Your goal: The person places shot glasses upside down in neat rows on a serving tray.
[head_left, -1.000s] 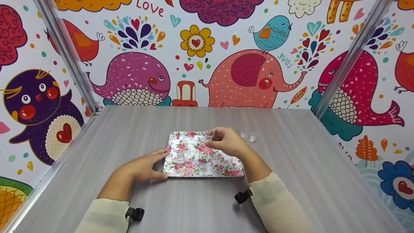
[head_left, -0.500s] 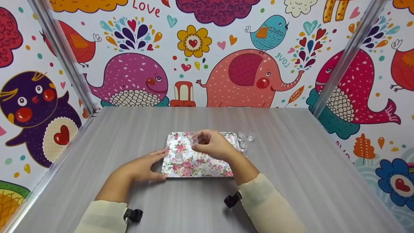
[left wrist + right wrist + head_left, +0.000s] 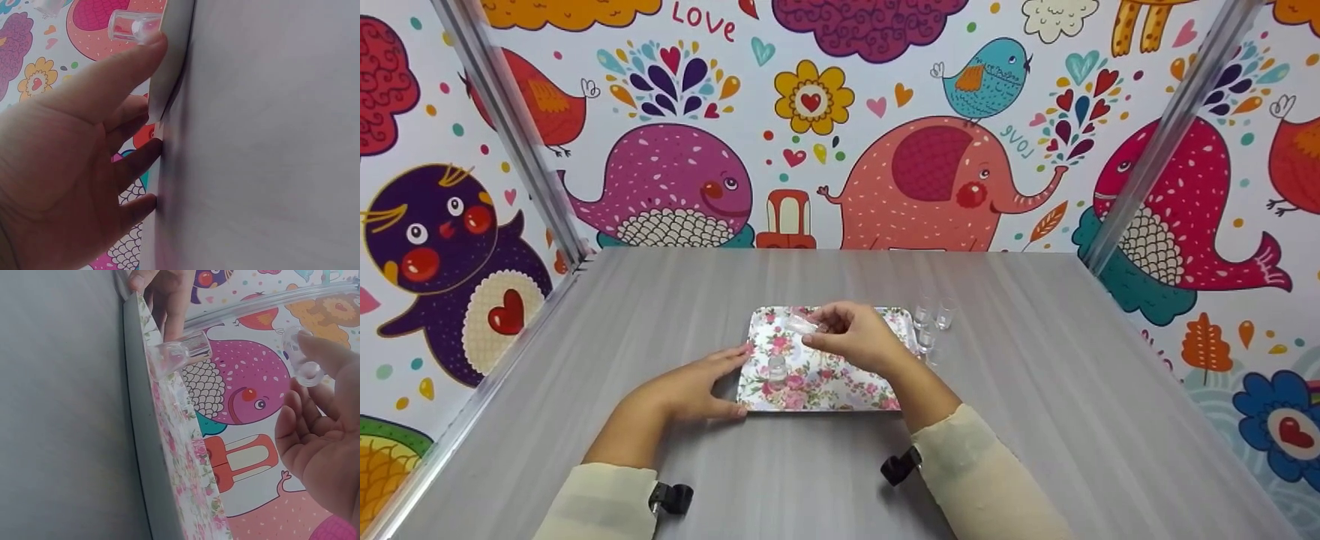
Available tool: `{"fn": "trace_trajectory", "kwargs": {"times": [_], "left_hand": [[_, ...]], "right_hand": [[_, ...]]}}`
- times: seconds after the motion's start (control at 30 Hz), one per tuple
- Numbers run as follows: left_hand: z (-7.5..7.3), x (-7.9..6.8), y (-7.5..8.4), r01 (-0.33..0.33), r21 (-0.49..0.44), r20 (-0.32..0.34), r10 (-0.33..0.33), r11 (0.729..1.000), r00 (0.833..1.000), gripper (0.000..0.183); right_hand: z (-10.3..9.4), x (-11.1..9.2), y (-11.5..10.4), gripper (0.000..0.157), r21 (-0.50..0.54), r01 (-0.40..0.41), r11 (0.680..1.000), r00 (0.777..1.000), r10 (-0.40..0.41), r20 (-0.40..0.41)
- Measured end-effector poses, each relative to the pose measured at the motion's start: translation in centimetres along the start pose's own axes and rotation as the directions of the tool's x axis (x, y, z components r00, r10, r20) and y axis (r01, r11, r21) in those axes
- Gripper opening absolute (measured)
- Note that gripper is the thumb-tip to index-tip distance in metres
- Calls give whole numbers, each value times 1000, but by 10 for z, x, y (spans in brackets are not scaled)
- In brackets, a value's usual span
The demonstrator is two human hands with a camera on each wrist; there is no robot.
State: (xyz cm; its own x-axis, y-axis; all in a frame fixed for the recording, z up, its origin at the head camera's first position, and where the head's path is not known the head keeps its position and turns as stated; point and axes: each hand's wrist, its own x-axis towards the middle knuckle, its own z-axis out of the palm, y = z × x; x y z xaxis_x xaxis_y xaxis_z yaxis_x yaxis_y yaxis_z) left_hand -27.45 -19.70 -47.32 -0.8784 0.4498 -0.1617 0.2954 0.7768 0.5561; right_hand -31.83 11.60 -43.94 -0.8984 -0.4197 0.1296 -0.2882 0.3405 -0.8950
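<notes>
Over the flowered tray (image 3: 844, 390), my right hand (image 3: 855, 337) pinches a small clear shot glass (image 3: 804, 324) between thumb and fingers, tipped over onto its side in the air. In the right wrist view this shot glass (image 3: 301, 357) sits between the thumb and the fingertips. A second shot glass (image 3: 778, 369) stands on the left part of the tray. My left hand (image 3: 697, 386) rests at the tray's left edge, thumb by the near corner and fingers spread along the side; the left wrist view shows the thumb (image 3: 152, 50) against the tray's wall.
Several more clear shot glasses (image 3: 944, 313) stand on the grey table (image 3: 780, 480) right beside the tray's right edge. A wall with printed cartoon animals (image 3: 930, 180) closes off the back, with metal posts (image 3: 1170, 142) at the corners.
My right hand has moved left over the tray with the shot glass, which has gone from upright to tilted. More glasses at the right have come into sight. My left hand stays put.
</notes>
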Motion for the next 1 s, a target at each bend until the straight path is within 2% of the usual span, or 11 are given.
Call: {"fn": "trace_trajectory", "kwargs": {"times": [0.2,0.37,0.57,0.67,0.87,1.0], "left_hand": [[0,0,0,1,-1,0,-1,1000,1000,99],[0,1,-1,-6,5,-4,6,1000,1000,98],[0,2,-2,-21,6,4,21,1000,1000,98],[1,2,-1,-8,1,6,8,1000,1000,98],[0,2,-2,-15,1,3,15,1000,1000,98],[1,3,-2,-13,1,3,13,1000,1000,97]], "right_hand": [[3,2,3,21,12,10,1000,999,-10,-33],[6,2,6,27,-9,18,1000,999,-18,-39],[9,4,11,31,-8,18,1000,1000,-19,-6],[13,5,14,32,-7,14,1000,1000,-14,13],[22,5,21,33,-58,-27,998,998,29,49],[27,5,25,33,-92,-27,995,997,33,71]]}}
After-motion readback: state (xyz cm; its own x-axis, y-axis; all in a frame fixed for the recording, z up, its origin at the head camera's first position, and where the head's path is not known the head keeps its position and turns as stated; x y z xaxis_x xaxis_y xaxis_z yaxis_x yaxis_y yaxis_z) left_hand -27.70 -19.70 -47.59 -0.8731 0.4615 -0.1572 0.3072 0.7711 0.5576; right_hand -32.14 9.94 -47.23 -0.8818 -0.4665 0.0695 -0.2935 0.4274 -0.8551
